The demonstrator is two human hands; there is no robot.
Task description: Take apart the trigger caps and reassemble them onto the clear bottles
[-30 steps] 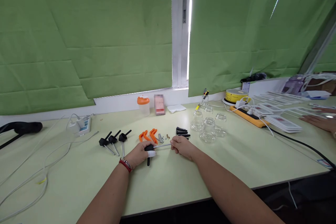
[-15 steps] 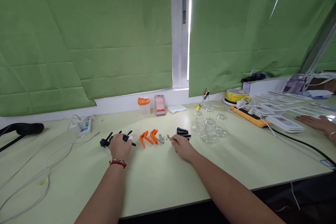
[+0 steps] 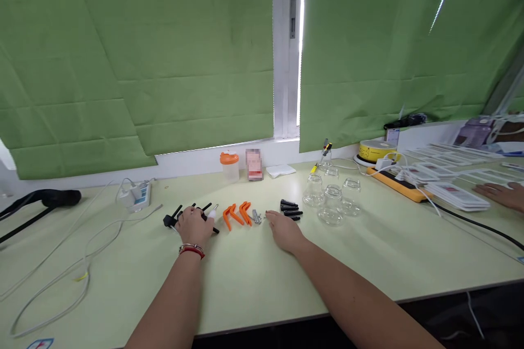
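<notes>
My left hand (image 3: 195, 226) is curled over a cluster of black parts with thin rods (image 3: 171, 219) and seems to grip a black piece. A white tool with a metal tip (image 3: 213, 211) lies by its thumb; whether the hand holds it is hidden. Fingers stretched out, my right hand (image 3: 285, 230) lies flat on the table, covering most of some tiny pieces. Orange angled brackets (image 3: 233, 216) and silver screws (image 3: 256, 216) sit between the hands. Black ribbed pieces (image 3: 290, 208) are just beyond the right hand.
Clear glass jars (image 3: 331, 212) stand to the right, one holding yellow-handled tools (image 3: 315, 167). An orange-lidded cup (image 3: 230, 166) is at the back. White cables (image 3: 88, 262) trail at left. An orange power strip (image 3: 399, 184) and another person's hand (image 3: 501, 194) are at right.
My right hand's fingers have gone from a pinch to lying flat over the tiny pieces. By my left thumb, the white tool has shifted and shows more. The view has turned slightly left.
</notes>
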